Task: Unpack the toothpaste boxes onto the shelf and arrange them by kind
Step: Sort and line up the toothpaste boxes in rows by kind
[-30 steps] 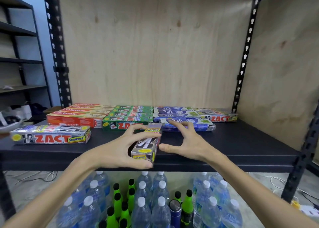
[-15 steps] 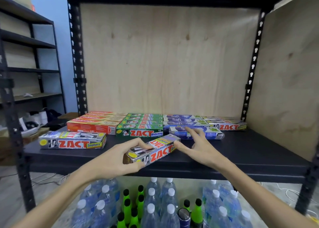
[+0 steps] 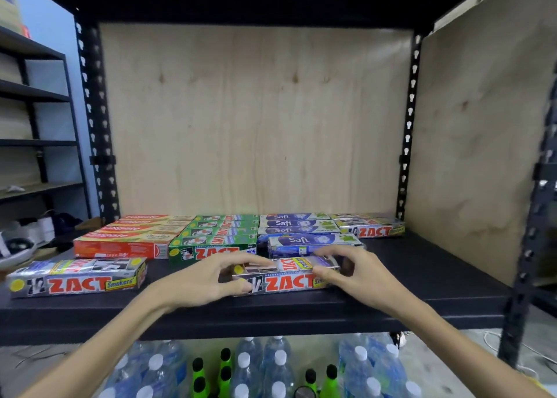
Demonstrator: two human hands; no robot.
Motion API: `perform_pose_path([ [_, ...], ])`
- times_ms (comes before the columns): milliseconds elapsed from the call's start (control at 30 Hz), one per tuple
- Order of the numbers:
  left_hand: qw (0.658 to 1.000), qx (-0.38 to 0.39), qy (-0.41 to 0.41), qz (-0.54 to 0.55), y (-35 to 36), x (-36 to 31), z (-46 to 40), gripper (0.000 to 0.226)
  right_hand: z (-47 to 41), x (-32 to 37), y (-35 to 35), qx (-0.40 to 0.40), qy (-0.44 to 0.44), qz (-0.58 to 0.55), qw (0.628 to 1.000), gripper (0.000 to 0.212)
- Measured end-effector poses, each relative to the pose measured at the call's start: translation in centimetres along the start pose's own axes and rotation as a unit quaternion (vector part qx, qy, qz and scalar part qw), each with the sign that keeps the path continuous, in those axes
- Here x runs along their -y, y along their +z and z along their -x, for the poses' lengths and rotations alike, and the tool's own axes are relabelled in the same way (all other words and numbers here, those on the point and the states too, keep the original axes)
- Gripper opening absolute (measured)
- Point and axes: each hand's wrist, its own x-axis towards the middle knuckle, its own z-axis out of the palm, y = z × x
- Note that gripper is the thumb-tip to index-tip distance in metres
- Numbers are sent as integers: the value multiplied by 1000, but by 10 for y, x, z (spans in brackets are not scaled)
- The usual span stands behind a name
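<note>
shelf (image 3: 422, 277) is a black board backed and sided with bare plywood; toothpaste boxes lie flat on it in rows by brand. back left — red colgate boxes (image 3: 132, 238), several deep, the name readable on their tops. beside them, touching, green zact boxes (image 3: 215, 235), the front face reading "zact" in red with part of a word ending "ning". next, blue safi boxes (image 3: 297, 224), with one more safi box (image 3: 313, 242) lying in front of that row. back right, silver zact boxes (image 3: 372, 227), red lettering, small print unreadable.

front left, well apart from the rows, a silver zact smokers box (image 3: 77, 278) lies lengthwise, "smokers" legible on a yellow-green tag.

front centre, a second silver zact box (image 3: 286, 275) lies lengthwise near the shelf edge, just before the loose safi box; "zact" reads on its top and front, the tag at its right end partly hidden. left hand (image 3: 199, 280) grips its left end, thumb on the front face and fingers curled over the top. right hand (image 3: 358, 272) pinches its right end, thumb at the front, fingers arched over the end.

below the shelf stand clear water bottles (image 3: 271, 367) with white caps and green bottles (image 3: 224, 370) with black caps. a second dark rack (image 3: 33, 96) stands at far left.
</note>
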Motion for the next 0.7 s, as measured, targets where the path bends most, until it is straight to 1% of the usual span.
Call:
perform_pose_path([
  [33,1000,-3,-1,11,2,1,-5,46,0,-4,-5,-4,10,-21,1000,44],
  [100,1000,-20,-1,15,4,3,-14,50,-4,-14,-10,-20,30,-63,997,37],
  [167,997,-71,-1,31,2,6,-22,46,-15,-30,-10,-66,41,-69,995,38],
  [233,988,-147,2,51,-2,10,-34,35,-27,-47,-8,-103,63,-19,993,45],
  [300,978,-203,-4,40,-4,13,-49,27,-39,-58,-6,-93,123,68,986,52],
  [333,975,-217,-9,43,-3,14,-57,24,-43,-62,-4,-85,148,92,981,55],
  [367,974,-221,-13,54,-2,14,-65,22,-47,-65,-2,-79,161,88,980,58],
  [433,978,-202,-29,53,1,15,-80,20,-52,-72,3,-78,152,44,984,60],
  [500,983,-175,-50,-14,1,21,-94,21,-58,-81,6,-86,129,19,988,58],
  [567,985,-150,-62,-65,1,25,-102,28,-63,-84,5,-92,110,2,990,55],
  [700,975,-176,-45,-126,-6,30,-110,29,-67,-77,3,-79,55,-31,995,58],
])
